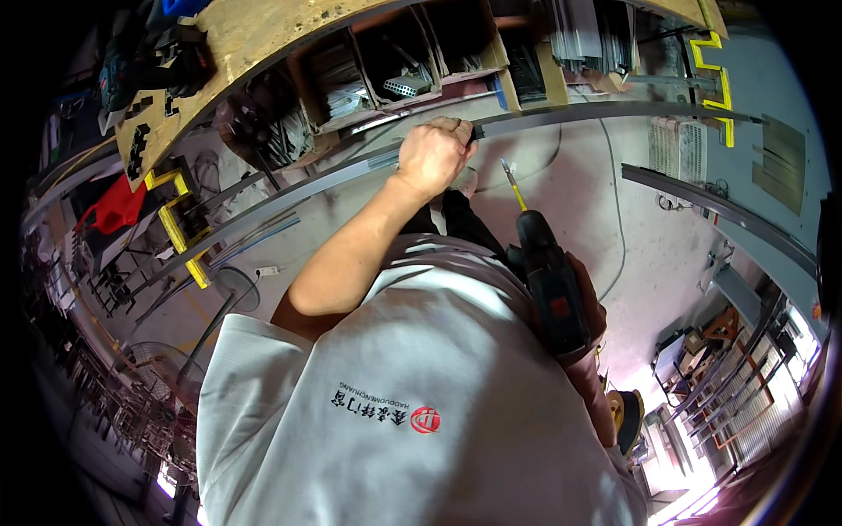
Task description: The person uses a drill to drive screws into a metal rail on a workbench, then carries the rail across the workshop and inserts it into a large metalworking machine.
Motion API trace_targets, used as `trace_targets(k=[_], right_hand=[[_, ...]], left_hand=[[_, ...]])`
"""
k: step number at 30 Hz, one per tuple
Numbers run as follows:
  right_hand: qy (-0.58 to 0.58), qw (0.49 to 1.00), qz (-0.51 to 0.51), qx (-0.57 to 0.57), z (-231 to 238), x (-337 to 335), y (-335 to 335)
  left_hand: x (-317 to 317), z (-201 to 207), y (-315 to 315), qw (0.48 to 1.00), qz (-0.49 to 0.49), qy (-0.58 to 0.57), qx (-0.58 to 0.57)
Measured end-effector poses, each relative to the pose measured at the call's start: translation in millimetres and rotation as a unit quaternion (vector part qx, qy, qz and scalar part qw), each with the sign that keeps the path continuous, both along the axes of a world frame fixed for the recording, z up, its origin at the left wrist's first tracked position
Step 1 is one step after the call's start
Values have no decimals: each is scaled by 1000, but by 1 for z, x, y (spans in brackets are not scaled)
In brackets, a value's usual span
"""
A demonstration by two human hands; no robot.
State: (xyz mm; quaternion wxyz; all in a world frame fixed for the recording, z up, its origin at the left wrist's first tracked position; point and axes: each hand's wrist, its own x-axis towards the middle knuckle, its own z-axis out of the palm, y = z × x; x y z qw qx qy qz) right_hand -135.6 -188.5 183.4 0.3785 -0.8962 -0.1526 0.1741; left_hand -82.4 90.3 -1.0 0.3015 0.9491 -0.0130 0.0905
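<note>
A long grey metal profile (605, 112) runs across in front of me from the left side to the far right. My left hand (436, 156) is closed over it near the middle, fingers curled round its far side; what else they may hold is hidden. My right hand (589, 302) grips a black cordless drill (551, 272) close to my body on the right. From its nose sticks a long yellow-shanked bit (518, 195), its tip pointing toward the profile but apart from it. The drill hides most of my right fingers.
Beyond the profile, a wooden bench (263, 33) stands above open boxes (377, 103) of metal parts. Yellow stepped brackets stand at left (182, 232) and right (726, 92). Another dark profile (719, 206) extends at right. A cable (619, 219) crosses the floor; a red object (116, 206) is at left.
</note>
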Motion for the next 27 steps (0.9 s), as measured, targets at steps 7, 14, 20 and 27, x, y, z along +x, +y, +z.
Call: trace_targets(k=[7,14,20,27], right_hand=[[54,995,7,79,-3,18,18],[117,988,6,98,-11,38,37],[109,989,16,97,-13,48,46],[129,988,12,79,-8,57,53]], left_hand=[[-1,-4,1,1000,8,0,-17],[0,-3,0,999,-2,43,31],[0,-3,0,998,-22,44,33],[0,-2,-1,999,-21,25,30]])
